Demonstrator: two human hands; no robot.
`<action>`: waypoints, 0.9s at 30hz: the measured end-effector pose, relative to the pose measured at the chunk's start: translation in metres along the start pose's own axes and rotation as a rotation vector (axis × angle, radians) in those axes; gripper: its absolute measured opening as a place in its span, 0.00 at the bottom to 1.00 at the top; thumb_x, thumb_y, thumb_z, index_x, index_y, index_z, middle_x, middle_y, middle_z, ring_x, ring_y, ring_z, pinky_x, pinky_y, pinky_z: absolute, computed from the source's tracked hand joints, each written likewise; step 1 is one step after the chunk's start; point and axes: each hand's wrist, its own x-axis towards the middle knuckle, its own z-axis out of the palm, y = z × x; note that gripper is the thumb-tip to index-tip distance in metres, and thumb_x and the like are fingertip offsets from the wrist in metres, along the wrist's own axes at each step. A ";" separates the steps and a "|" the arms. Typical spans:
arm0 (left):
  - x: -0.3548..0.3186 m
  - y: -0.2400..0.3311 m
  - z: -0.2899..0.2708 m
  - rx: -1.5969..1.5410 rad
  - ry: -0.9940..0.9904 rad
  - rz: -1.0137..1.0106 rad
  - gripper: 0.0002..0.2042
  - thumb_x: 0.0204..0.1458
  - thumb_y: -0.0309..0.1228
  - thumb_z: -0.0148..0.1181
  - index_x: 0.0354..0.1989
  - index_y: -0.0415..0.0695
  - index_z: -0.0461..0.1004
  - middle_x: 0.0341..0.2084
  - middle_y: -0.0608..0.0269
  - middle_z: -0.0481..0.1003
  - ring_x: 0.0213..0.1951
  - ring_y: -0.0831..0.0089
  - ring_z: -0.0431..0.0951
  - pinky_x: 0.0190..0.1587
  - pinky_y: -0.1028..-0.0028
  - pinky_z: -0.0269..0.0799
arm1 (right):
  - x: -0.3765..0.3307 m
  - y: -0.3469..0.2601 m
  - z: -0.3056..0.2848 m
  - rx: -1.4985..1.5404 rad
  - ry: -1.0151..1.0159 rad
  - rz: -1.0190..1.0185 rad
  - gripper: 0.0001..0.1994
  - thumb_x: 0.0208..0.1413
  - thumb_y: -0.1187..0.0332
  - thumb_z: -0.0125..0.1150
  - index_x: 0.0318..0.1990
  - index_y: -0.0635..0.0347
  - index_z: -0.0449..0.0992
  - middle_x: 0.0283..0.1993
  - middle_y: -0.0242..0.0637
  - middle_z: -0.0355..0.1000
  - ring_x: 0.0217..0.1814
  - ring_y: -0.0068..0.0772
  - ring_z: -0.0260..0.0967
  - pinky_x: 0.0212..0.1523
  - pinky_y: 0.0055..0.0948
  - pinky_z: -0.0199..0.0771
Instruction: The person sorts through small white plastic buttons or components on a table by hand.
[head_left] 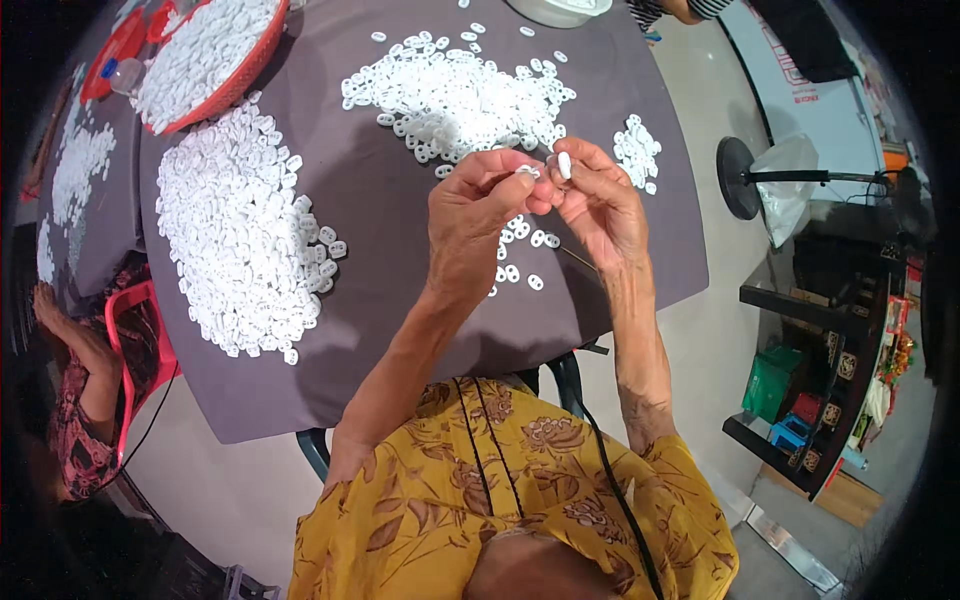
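Over the near middle of the cloth-covered table, my left hand (pixel 462 225) pinches a small white plastic piece (pixel 527 172) between thumb and fingers. Right beside it, almost touching, my right hand (pixel 612 215) grips a white oval plastic piece (pixel 565 165), seen edge-on. Beneath my hands lie several loose white oval pieces (pixel 536 282) with two dark holes each. A thin brown stick (pixel 578 259) rests by my right wrist. Past my fingers spreads a wide heap of white oval pieces (pixel 460 100); a smaller heap (pixel 637 155) sits to the right.
At left is a thick pile of white pieces (pixel 235 240). A red basket (pixel 265 58) full of them stands at the far left, a white tub (pixel 560 12) at the far edge. Other people sit left, by a red chair (pixel 135 300), and far right. A black stand base (pixel 737 178) is on the floor.
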 end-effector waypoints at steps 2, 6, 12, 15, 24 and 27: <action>-0.001 0.002 -0.001 0.055 0.005 -0.029 0.06 0.48 0.23 0.54 0.34 0.36 0.70 0.26 0.59 0.74 0.29 0.76 0.74 0.35 0.78 0.71 | -0.002 -0.002 0.004 -0.218 0.096 -0.021 0.10 0.51 0.78 0.50 0.42 0.70 0.70 0.34 0.41 0.70 0.35 0.30 0.69 0.39 0.26 0.69; -0.001 0.001 0.002 0.004 0.015 0.023 0.06 0.48 0.24 0.54 0.34 0.36 0.71 0.26 0.60 0.74 0.30 0.76 0.74 0.36 0.78 0.71 | -0.007 -0.009 0.018 -0.549 0.143 -0.151 0.10 0.50 0.78 0.51 0.41 0.70 0.70 0.34 0.38 0.70 0.35 0.26 0.69 0.39 0.24 0.68; 0.002 -0.008 -0.001 0.053 0.047 -0.005 0.07 0.48 0.24 0.54 0.35 0.35 0.70 0.28 0.59 0.73 0.31 0.74 0.75 0.36 0.77 0.72 | -0.005 0.000 0.021 -0.796 0.229 -0.164 0.10 0.48 0.78 0.55 0.40 0.68 0.72 0.34 0.33 0.70 0.33 0.19 0.66 0.40 0.19 0.65; 0.002 -0.006 -0.001 0.043 0.052 -0.019 0.07 0.48 0.23 0.54 0.35 0.34 0.70 0.29 0.59 0.73 0.31 0.74 0.75 0.36 0.77 0.73 | -0.003 0.001 0.012 -0.700 0.196 -0.165 0.10 0.47 0.80 0.56 0.39 0.68 0.73 0.33 0.33 0.70 0.33 0.18 0.66 0.40 0.18 0.65; 0.003 -0.008 -0.003 0.076 0.038 -0.040 0.09 0.48 0.23 0.55 0.37 0.33 0.70 0.30 0.57 0.73 0.31 0.73 0.75 0.36 0.78 0.72 | -0.005 -0.004 0.011 -0.590 0.183 -0.121 0.07 0.47 0.80 0.56 0.35 0.67 0.72 0.30 0.35 0.71 0.32 0.21 0.68 0.39 0.19 0.67; 0.002 -0.010 -0.002 0.048 0.050 -0.049 0.09 0.48 0.23 0.55 0.37 0.33 0.70 0.30 0.57 0.73 0.31 0.74 0.76 0.36 0.78 0.72 | -0.003 0.000 0.010 -0.447 0.191 -0.154 0.05 0.47 0.80 0.56 0.33 0.67 0.72 0.30 0.35 0.71 0.32 0.22 0.68 0.39 0.20 0.67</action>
